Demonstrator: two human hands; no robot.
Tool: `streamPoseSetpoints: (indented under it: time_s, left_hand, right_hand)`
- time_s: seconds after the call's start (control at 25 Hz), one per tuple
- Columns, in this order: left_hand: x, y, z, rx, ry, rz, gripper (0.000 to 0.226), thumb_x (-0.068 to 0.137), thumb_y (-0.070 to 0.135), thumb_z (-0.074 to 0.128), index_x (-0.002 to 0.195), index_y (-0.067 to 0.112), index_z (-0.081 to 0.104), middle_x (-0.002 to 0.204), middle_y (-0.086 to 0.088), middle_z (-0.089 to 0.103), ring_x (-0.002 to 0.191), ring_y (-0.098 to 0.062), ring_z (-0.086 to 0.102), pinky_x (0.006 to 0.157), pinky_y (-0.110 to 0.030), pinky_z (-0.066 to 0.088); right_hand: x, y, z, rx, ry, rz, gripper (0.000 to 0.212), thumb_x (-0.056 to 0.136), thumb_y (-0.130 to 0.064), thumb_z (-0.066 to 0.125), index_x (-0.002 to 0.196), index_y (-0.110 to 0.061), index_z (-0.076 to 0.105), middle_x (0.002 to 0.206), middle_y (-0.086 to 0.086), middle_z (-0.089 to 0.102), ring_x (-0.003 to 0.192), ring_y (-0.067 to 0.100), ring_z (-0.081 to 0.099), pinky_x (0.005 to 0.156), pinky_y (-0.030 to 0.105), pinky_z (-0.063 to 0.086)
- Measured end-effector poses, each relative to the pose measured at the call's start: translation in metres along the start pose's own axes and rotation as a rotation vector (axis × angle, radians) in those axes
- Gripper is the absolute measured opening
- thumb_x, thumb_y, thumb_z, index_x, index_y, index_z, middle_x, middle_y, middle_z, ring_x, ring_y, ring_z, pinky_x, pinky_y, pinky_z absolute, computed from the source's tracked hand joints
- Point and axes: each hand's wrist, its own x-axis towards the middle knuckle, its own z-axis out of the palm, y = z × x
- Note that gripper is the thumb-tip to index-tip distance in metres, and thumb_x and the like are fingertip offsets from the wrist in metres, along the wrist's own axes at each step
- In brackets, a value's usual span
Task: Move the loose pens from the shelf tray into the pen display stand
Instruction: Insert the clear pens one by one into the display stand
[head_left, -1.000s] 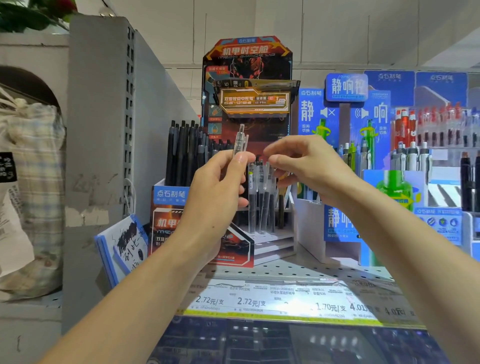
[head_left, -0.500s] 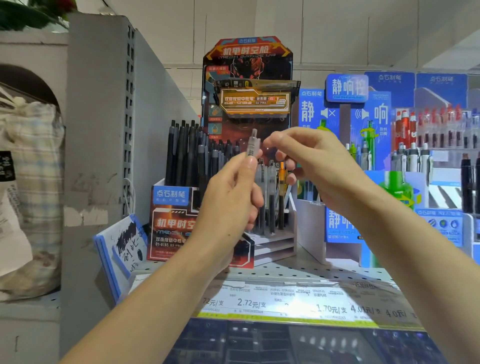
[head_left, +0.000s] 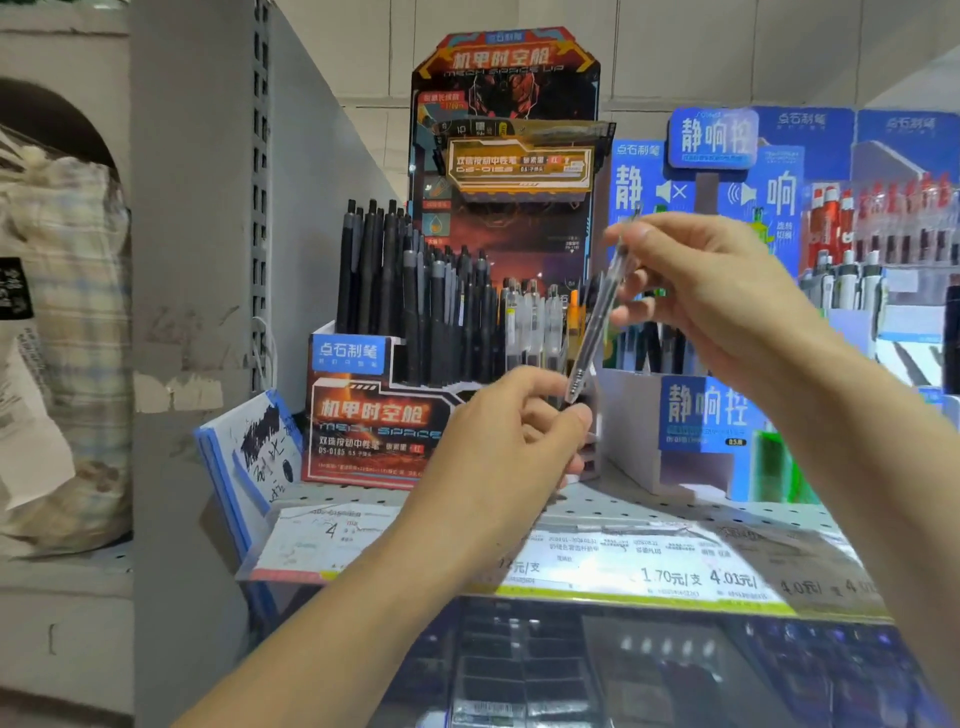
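A clear pen (head_left: 597, 322) hangs tilted in front of the shelf, its top pointing up and to the right. My right hand (head_left: 717, 301) pinches its upper half. My left hand (head_left: 509, 436) is below with fingers curled, and the pen's lower end sits between its thumb and forefinger. Behind both hands stands the red and black pen display stand (head_left: 374, 421). It has many black pens (head_left: 405, 291) at its left and a few clear pens (head_left: 530, 322) at its right. The shelf tray is not in view.
A blue pen stand (head_left: 701, 415) sits right of the red stand, with more pen displays (head_left: 883, 244) further right. A scribbled notepad (head_left: 254, 457) leans at the left. A grey shelf upright (head_left: 192, 260) and a checked bag (head_left: 67, 312) stand left. Price labels (head_left: 675, 571) line the shelf edge.
My right hand took hold of the pen and drew it up and to the right, out of my left fist. My left hand dropped lower and now only has the pen's tip.
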Motion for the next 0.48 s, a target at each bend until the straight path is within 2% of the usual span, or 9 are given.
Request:
streamPoseSetpoints:
  time_s: [0.08,0.12,0.2,0.24,0.36,0.48]
  left_hand:
    - [-0.012,-0.005,-0.005,0.209,-0.004,0.076,0.018,0.096,0.032,0.064,0.114,0.033,0.067,0.086,0.013,0.071,0.083,0.001,0.067,0.072,-0.014,0.055]
    - [-0.018,-0.006,-0.007,0.278,-0.011,0.104,0.012,0.095,0.033,0.065,0.105,0.034,0.071,0.084,0.017,0.070,0.081,0.005,0.065,0.068,-0.011,0.051]
    - [-0.028,-0.009,-0.010,0.337,-0.030,0.126,0.010,0.093,0.033,0.067,0.088,0.032,0.076,0.080,0.019,0.069,0.074,0.005,0.063,0.061,-0.011,0.046]
    - [-0.031,-0.011,-0.012,0.342,-0.039,0.128,0.013,0.092,0.033,0.067,0.084,0.031,0.076,0.081,0.018,0.068,0.074,0.004,0.063,0.062,-0.012,0.045]
    - [-0.035,-0.014,-0.013,0.348,-0.080,0.123,0.012,0.089,0.039,0.069,0.084,0.032,0.078,0.088,0.020,0.067,0.087,0.004,0.062,0.076,-0.022,0.051]
    - [-0.035,-0.013,-0.012,0.340,-0.081,0.114,0.011,0.087,0.041,0.070,0.085,0.034,0.078,0.090,0.020,0.066,0.090,0.004,0.061,0.081,-0.027,0.052]
  right_hand:
    - [-0.001,0.007,0.005,-0.086,0.001,-0.037,0.017,0.102,-0.017,0.059,0.103,-0.004,0.071,0.074,0.002,0.061,0.061,0.010,0.057,0.058,0.026,0.058]
    - [-0.002,0.010,0.008,-0.128,0.005,-0.060,0.016,0.102,-0.016,0.060,0.103,-0.005,0.071,0.077,0.005,0.062,0.062,0.011,0.058,0.059,0.028,0.059]
    - [-0.002,0.014,0.012,-0.184,0.041,-0.103,0.012,0.101,-0.014,0.061,0.103,-0.006,0.071,0.078,0.007,0.063,0.062,0.013,0.060,0.060,0.032,0.061]
    - [-0.002,0.015,0.013,-0.213,0.062,-0.121,0.010,0.100,-0.012,0.062,0.103,-0.007,0.070,0.076,0.005,0.063,0.061,0.013,0.061,0.060,0.035,0.062]
    - [0.000,0.019,0.017,-0.317,0.080,-0.145,0.007,0.098,-0.010,0.064,0.099,-0.010,0.070,0.070,0.001,0.064,0.063,0.018,0.065,0.061,0.039,0.064]
    - [-0.001,0.021,0.019,-0.399,0.081,-0.157,0.008,0.098,-0.010,0.064,0.097,-0.008,0.071,0.070,0.003,0.068,0.065,0.021,0.068,0.062,0.039,0.064]
